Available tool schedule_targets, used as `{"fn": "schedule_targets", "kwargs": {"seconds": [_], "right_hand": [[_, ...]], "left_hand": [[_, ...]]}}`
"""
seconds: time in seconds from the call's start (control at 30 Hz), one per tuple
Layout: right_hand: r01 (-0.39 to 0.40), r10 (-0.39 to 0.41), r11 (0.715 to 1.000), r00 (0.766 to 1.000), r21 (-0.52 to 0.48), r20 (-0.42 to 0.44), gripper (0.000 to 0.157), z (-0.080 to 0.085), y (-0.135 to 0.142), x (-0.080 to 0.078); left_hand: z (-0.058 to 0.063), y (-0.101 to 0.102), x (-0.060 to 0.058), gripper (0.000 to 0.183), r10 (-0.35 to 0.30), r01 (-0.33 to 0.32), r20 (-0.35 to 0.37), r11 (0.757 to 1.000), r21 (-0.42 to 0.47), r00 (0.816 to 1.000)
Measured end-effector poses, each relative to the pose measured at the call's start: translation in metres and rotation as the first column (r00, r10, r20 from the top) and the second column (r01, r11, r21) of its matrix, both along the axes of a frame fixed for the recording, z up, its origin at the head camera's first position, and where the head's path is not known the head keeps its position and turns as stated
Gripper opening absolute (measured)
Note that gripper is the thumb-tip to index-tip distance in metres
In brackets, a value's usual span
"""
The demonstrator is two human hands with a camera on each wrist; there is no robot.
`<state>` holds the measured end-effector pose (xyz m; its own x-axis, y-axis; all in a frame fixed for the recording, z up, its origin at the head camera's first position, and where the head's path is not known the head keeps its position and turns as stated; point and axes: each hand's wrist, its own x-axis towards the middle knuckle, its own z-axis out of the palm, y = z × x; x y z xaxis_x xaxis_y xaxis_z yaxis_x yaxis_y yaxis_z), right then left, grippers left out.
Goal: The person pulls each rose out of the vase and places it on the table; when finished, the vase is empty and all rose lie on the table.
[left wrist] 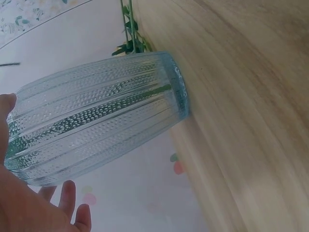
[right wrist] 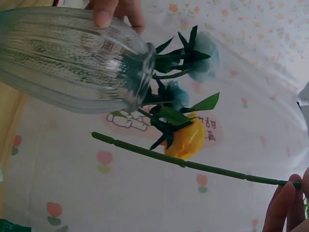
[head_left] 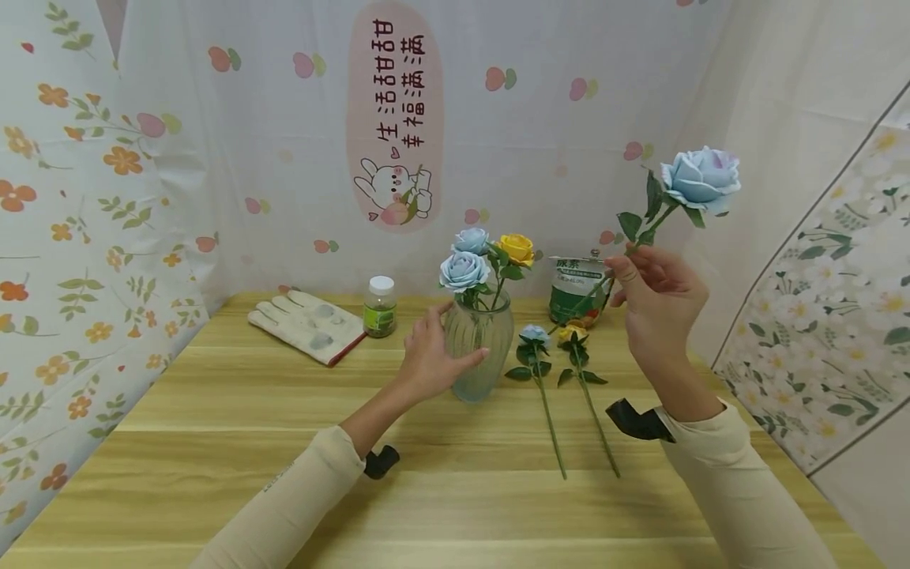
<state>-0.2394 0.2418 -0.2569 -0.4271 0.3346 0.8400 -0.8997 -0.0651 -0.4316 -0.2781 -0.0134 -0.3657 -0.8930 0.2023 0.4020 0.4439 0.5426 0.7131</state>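
My right hand point(head_left: 664, 304) pinches the green stem of a light blue artificial rose point(head_left: 700, 180), its bloom up and to the right. The bare lower end of that stem point(right wrist: 145, 152) slants down toward the vase and is outside its mouth. My left hand point(head_left: 434, 356) holds the ribbed glass vase point(head_left: 486, 348) from its left side, thumb across the front and fingers behind. In the vase stand two blue roses point(head_left: 464, 271) and a yellow rose point(head_left: 517, 250). Another blue rose point(head_left: 535, 336) and a yellow one point(head_left: 573, 335) lie on the table right of the vase.
A white work glove point(head_left: 306, 322) with a red cuff edge lies at the back left, beside a small white-capped jar point(head_left: 380, 308). A green and white packet point(head_left: 576, 288) stands at the back right. Patterned cloth hangs behind the wooden table point(head_left: 455, 498).
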Motion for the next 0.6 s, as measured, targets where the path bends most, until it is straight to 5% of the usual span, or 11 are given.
{"fn": "schedule_targets", "kwargs": {"seconds": [0.23, 0.6], "right_hand": [[0.05, -0.064, 0.995, 0.984, 0.085, 0.167, 0.019, -0.021, 0.021, 0.001], [0.048, -0.096, 0.982, 0.96, 0.184, 0.263, 0.023, -0.045, 0.049, 0.003]], "left_hand": [[0.0, 0.0, 0.0, 0.095, -0.011, 0.011, -0.001, 1.0, 0.009, 1.0], [0.002, -0.001, -0.001, 0.093, -0.023, 0.023, -0.004, 0.999, 0.036, 1.0]]}}
